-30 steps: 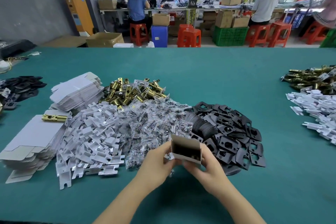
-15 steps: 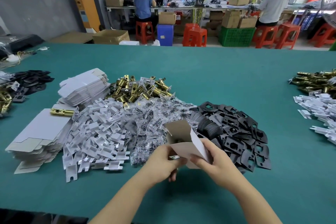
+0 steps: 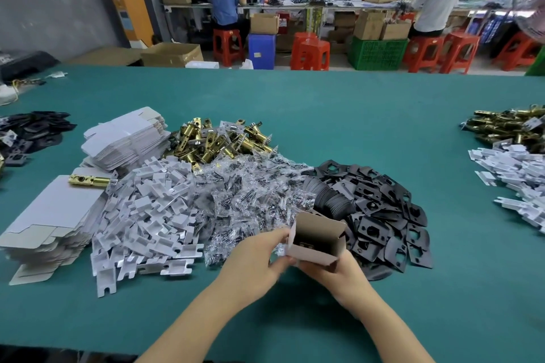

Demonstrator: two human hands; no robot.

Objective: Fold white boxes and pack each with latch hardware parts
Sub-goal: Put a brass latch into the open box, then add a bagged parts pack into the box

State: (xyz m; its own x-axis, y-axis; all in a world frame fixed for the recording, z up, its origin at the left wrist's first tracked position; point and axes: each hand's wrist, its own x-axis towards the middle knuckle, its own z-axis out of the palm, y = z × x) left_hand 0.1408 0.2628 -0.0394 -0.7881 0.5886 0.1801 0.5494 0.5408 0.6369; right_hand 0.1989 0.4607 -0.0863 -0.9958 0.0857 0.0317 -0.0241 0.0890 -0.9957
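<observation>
Box [image 3: 317, 240] — turned mouth-up since a moment ago, both hands, left [image 3: 253, 262] and right [image 3: 339, 271], gripping it; black plates [image 3: 383, 209] at one o'clock — ready for filling.

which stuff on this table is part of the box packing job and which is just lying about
In the job: open box held by left hand and right hand; flat box blanks; brass latches; white plates; screw bags; black plates.
Lying about: cable; green crate; red stools.

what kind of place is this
Most likely a small hardware packing workshop: heaps of brass latches and black plates on a green table, flat white boxes, workers on stools behind.
</observation>
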